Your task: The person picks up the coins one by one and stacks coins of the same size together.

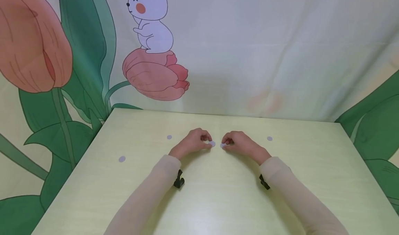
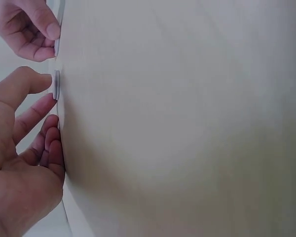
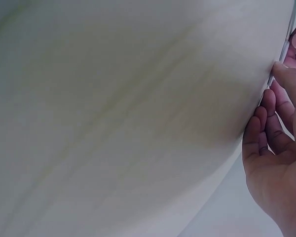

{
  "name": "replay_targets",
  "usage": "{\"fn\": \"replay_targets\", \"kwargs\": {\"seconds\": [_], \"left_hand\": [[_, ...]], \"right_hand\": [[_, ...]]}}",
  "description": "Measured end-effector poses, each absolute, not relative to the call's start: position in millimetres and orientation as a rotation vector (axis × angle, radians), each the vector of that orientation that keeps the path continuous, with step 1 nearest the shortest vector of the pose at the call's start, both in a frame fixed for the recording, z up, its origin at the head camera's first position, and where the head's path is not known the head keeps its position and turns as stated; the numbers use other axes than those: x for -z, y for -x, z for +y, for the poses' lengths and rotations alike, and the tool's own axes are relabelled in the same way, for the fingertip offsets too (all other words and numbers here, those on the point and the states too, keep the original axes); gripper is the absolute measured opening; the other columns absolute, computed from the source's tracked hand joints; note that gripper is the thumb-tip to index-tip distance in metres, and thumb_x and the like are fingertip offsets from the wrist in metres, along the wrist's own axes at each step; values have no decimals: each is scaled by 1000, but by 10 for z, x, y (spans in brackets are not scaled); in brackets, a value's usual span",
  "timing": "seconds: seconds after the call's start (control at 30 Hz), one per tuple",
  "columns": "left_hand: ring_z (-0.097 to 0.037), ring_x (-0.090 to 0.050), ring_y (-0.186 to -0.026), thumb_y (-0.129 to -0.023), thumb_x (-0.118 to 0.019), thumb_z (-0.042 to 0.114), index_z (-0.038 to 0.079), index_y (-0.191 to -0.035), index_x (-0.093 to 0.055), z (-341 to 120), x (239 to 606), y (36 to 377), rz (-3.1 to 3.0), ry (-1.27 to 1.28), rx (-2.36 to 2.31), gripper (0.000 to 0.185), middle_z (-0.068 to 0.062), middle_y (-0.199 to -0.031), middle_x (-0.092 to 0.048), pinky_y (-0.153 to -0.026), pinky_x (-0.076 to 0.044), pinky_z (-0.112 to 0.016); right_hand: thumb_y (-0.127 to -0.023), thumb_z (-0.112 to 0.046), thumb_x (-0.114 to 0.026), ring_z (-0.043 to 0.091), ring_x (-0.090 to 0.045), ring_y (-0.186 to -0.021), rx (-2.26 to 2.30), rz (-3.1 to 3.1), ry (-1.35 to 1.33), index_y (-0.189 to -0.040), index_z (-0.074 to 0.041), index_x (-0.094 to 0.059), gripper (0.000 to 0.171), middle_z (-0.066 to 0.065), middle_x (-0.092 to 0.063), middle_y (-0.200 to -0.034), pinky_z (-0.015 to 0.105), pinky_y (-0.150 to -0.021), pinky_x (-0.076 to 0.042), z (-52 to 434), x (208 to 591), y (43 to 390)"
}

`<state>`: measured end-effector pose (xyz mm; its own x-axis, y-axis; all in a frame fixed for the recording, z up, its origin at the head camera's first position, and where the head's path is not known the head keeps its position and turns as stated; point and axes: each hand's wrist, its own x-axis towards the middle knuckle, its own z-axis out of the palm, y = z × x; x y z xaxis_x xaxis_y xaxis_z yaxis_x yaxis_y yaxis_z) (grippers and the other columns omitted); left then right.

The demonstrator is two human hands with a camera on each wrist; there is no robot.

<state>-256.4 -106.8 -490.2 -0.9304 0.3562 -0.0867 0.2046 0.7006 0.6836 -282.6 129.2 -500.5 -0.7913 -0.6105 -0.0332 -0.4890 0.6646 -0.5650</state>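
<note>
Two small pale lilac discs lie side by side at the middle of the pale yellow-green table [image 1: 218, 200]. My left hand [image 1: 208, 142] pinches the left middle disc [image 1: 212, 144] with curled fingers. My right hand [image 1: 227, 144] pinches the right middle disc [image 1: 222, 145] the same way. The left wrist view shows the left hand [image 2: 50, 89] with thumb and forefinger at the edge of its disc [image 2: 56, 85], and the right hand's disc [image 2: 56, 47] just beyond. The right wrist view has the right hand [image 3: 274, 81] at the frame's right edge, its disc barely visible.
Three more lilac discs lie loose on the table: one at the left [image 1: 122, 158], one further back on the left [image 1: 169, 137], one at the back right [image 1: 269, 138]. A printed cloth backdrop [image 1: 249, 54] hangs behind the table's far edge.
</note>
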Motion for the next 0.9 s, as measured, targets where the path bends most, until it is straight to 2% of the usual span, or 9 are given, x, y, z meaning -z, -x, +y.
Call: {"fn": "replay_targets", "kwargs": {"seconds": [0.1, 0.23, 0.3, 0.4, 0.57, 0.73, 0.9], "left_hand": [[-23, -55, -102, -93, -75, 15, 5, -116, -70, -1085, 4904, 2546, 2696, -485, -1008, 26, -9, -108, -62, -95, -47, -38], [-28, -57, -114, -95, -71, 12, 0, -134, -59, -1173, 4844, 2460, 2683, -536, -992, 43, -16, -122, -62, -103, -46, -42], [-30, -57, -119, -96, -68, 11, 0, -138, -55, -1257, 4796, 2401, 2680, -557, -1008, 46, -18, -127, -61, -104, -46, -43], [-33, -56, -122, -97, -64, 9, -1, -137, -56, -1428, 4707, 2271, 2702, -590, -1042, 42, -19, -129, -60, -105, -45, -45], [-36, -57, -117, -98, -63, 6, -1, -133, -59, -1806, 4578, 1989, 2785, -585, -1089, 36, -20, -127, -60, -102, -47, -50], [-39, -58, -114, -97, -64, 4, -1, -129, -62, -2262, 4486, 1785, 2935, -506, -1058, 32, -18, -125, -61, -98, -49, -52], [-43, -57, -112, -95, -64, 1, -6, -129, -60, -2743, 4365, 1652, 3046, -409, -934, 34, -24, -125, -58, -95, -48, -56]], "right_hand": [[-92, -16, -76, 15, -61, -90, 804, 2655, 884, -103, -9, -73, 13, -1, -68, -94, 32, -86, -52, 1289, 5007, 2829], [-92, -17, -77, 14, -60, -88, 806, 2644, 877, -101, -10, -73, 13, -1, -68, -93, 31, -84, -51, 1302, 5027, 2838], [-91, -17, -77, 13, -60, -87, 807, 2648, 882, -101, -10, -73, 13, -2, -68, -92, 30, -83, -51, 1306, 5036, 2847], [-91, -16, -77, 13, -60, -87, 816, 2649, 896, -101, -9, -73, 13, -1, -68, -92, 30, -83, -51, 1293, 5026, 2851], [-92, -17, -76, 12, -58, -86, 804, 2638, 918, -103, -9, -72, 13, -3, -67, -92, 28, -82, -50, 1271, 5025, 2845], [-92, -16, -76, 13, -58, -86, 813, 2631, 888, -102, -9, -73, 13, -3, -66, -91, 28, -82, -50, 1284, 4971, 2807], [-92, -15, -76, 13, -58, -85, 806, 2642, 878, -102, -8, -73, 13, -2, -66, -90, 29, -82, -50, 1307, 4940, 2802]]}}
